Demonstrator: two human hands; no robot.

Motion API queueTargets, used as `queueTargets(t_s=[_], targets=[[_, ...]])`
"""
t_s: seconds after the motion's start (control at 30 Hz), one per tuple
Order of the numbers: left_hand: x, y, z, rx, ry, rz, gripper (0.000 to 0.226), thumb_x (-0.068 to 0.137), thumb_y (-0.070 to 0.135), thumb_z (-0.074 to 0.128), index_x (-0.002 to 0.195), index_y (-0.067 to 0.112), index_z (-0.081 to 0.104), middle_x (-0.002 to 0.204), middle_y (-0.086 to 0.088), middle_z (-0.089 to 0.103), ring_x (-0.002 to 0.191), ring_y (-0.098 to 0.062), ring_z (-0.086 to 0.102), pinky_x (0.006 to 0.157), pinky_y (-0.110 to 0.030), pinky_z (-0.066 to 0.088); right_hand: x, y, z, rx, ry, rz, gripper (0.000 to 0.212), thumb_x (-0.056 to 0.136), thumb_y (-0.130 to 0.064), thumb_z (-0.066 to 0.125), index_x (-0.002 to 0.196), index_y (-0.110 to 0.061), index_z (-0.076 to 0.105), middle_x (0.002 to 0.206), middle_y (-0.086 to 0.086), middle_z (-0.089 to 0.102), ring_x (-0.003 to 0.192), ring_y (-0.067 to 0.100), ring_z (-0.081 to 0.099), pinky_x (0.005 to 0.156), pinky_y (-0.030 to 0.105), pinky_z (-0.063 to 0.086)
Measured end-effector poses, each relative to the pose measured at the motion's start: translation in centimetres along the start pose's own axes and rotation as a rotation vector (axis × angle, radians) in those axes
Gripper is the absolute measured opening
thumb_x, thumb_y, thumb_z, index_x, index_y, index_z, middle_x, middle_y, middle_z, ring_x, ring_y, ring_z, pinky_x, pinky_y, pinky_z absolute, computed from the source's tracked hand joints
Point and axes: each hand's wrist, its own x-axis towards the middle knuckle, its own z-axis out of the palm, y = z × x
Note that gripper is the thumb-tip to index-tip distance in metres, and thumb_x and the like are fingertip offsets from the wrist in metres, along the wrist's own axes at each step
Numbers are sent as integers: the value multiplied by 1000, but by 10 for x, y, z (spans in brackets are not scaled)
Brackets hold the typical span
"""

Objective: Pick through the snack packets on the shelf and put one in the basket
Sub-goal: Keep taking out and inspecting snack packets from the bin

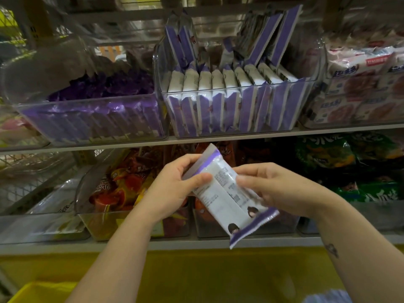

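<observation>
**Supervisor:** How far along?

**Operator:** On my feed the shelf (218, 138) and its clear bin (284, 125) are stocked. One packet (227, 200) is out, held below them, with my left hand (172, 189) and right hand (277, 186) both gripping it. Dropping it in the basket is what's left.

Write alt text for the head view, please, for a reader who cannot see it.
Two hands hold a white and purple snack packet, the left hand pinching its upper part, the right hand gripping its middle. A clear shelf bin above holds matching packets; a yellow basket shows bottom left.
</observation>
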Motion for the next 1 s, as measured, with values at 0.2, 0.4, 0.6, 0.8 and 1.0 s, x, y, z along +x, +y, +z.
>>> queueTargets(t_s=[0.2,0.4,0.6,0.8,1.0], targets=[[2,9,23,239,330,109,47,85,37,72,126,40,50,119,24,54,106,12,53,75,-4,47,3,-7,7,27,183,-57,40,73,-36,68,107,-14,64,98,8,76,90,27,74,72,34,62],[-4,18,41,168,104,-89,86,78,41,76,143,51,22,131,19,43,103,-3,64,69,-16,56,-2,-15,9,-57,428,-156,27,74,-29,72,96,-16,65,84,1,77,75,19,75,56,26,59],[-9,18,50,69,-80,-222,107,66,37,70,141,63,-2,104,38,44,85,-3,71,56,-17,53,3,-11,15,-291,534,-113,16,82,-31,74,93,-24,64,88,-4,75,76,8,73,68,34,62],[-5,7,50,54,16,-228,111,70,35,73,147,54,-5,108,29,50,78,3,70,64,-28,60,2,-10,16,-344,477,-110,20,79,-34,76,92,-27,63,91,-5,74,77,6,73,69,36,62],[1,0,43,-60,65,-255,78,75,32,69,143,43,32,115,12,66,95,-14,72,79,-38,60,-1,-12,15,-354,429,-116,23,79,-38,75,94,-27,63,90,-7,75,78,6,73,69,35,62]])
